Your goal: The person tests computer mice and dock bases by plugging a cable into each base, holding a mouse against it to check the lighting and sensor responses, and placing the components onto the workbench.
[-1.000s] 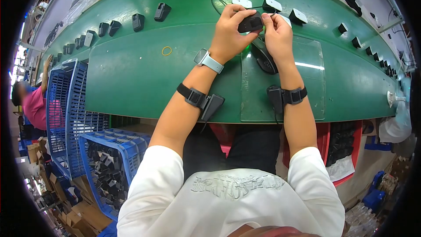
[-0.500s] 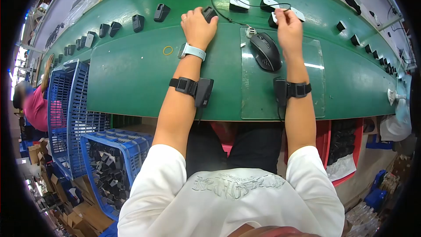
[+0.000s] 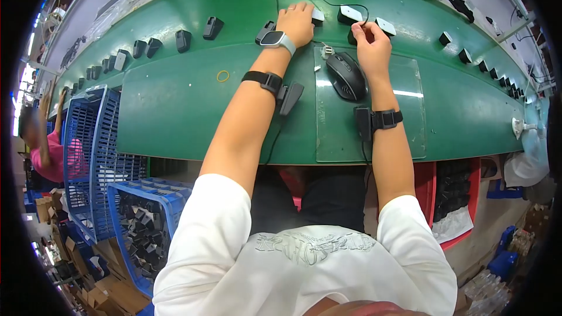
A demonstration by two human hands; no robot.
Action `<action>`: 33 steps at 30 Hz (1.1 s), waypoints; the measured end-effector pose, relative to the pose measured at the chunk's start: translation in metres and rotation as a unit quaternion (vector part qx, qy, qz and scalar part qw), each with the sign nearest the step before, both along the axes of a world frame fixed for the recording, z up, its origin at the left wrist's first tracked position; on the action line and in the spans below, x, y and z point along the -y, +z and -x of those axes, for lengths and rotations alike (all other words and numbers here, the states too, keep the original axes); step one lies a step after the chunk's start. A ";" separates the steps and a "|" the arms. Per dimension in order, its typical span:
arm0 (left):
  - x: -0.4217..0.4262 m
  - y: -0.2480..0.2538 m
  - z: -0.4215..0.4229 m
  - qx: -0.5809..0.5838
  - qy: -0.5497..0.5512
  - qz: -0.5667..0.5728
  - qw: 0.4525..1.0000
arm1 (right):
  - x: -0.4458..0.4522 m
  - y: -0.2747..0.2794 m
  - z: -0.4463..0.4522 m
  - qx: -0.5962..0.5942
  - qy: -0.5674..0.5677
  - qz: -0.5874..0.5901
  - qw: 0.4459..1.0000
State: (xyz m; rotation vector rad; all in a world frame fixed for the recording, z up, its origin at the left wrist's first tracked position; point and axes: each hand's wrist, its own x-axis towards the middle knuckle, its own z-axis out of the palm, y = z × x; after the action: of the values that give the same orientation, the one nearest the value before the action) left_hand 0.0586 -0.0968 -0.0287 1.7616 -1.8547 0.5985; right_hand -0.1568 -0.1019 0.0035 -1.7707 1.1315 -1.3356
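My left hand (image 3: 295, 24) reaches across the green bench, its fingers closed over the left part of a small black block with a white top (image 3: 318, 16). Just left of that wrist stands a dark plastic block (image 3: 265, 31), apart from the fingers. My right hand (image 3: 373, 45) pinches a thin black cable (image 3: 367, 14) between thumb and fingers; the cable's tip is hidden. Beside it are two more white-topped blocks, one behind (image 3: 350, 14) and one to the right (image 3: 385, 26). A black computer mouse (image 3: 346, 76) lies between my forearms.
A clear sheet (image 3: 398, 134) lies under the mouse. Dark blocks (image 3: 183, 41) line the bench's left side, with others (image 3: 465, 56) on the right. Blue crates (image 3: 153, 186) stand at left, a red bin (image 3: 468, 231) at right. A person in pink (image 3: 54, 155) is far left.
My left hand has let go of the dark block and moved right to the white-topped one. My right hand still pinches the cable, slightly lower. The view has shifted a little.
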 end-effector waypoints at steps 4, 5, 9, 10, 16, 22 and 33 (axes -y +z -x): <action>-0.014 0.023 0.009 -0.112 -0.040 -0.010 0.993 | -0.010 0.013 -0.001 0.176 0.110 -0.063 0.976; -0.031 0.036 0.019 -0.203 -0.050 -0.022 0.978 | -0.011 0.014 -0.001 0.207 0.129 -0.078 0.967; -0.067 0.047 0.009 -0.356 -0.046 -0.167 0.918 | -0.013 0.014 -0.002 0.201 0.168 -0.099 0.960; -0.069 0.044 0.002 -0.356 -0.022 -0.229 0.906 | -0.016 0.012 -0.003 0.200 0.171 -0.102 0.959; -0.078 0.033 0.012 -0.385 -0.123 0.013 0.915 | -0.021 0.016 -0.005 0.216 0.236 -0.131 0.938; -0.086 0.032 0.046 -0.537 -0.243 0.037 0.807 | -0.020 0.014 -0.001 0.310 0.335 -0.205 0.866; -0.100 0.034 0.042 -0.373 -0.238 0.023 0.896 | -0.030 0.016 -0.007 0.219 0.282 -0.139 0.924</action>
State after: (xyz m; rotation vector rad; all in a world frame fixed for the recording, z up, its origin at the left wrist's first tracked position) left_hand 0.0164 0.0034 0.0049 1.1716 -1.5765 -0.2111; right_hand -0.1497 -0.0721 0.0198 -1.3475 0.4773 -1.0706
